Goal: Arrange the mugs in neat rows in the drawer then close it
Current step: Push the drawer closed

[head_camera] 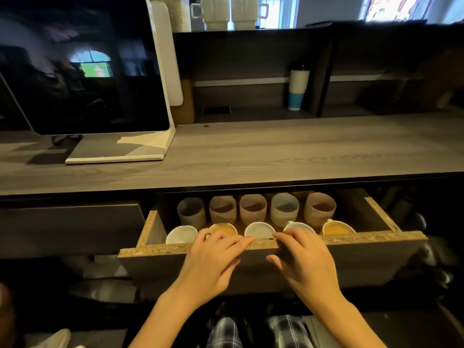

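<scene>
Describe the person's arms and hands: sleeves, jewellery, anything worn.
Both forearms are bare, with no sleeves in view. The left hand and right hand wear no gloves, and no rings, watch or bracelets show. The nails look short and unpainted. Below them, dark-and-white plaid trousers cover the legs.

Drawer front [376, 259]: we see raw chipboard along its top edge, rough and speckled; the face is dark and matt.
Bench [276, 151]: we see grey wood grain, matt.
Back mugs [253, 209]: we read them as matt, speckled ceramic.
Front mugs [259, 229]: glossy glaze inside.
Screen [82, 66]: glossy black, we see reflections.
</scene>
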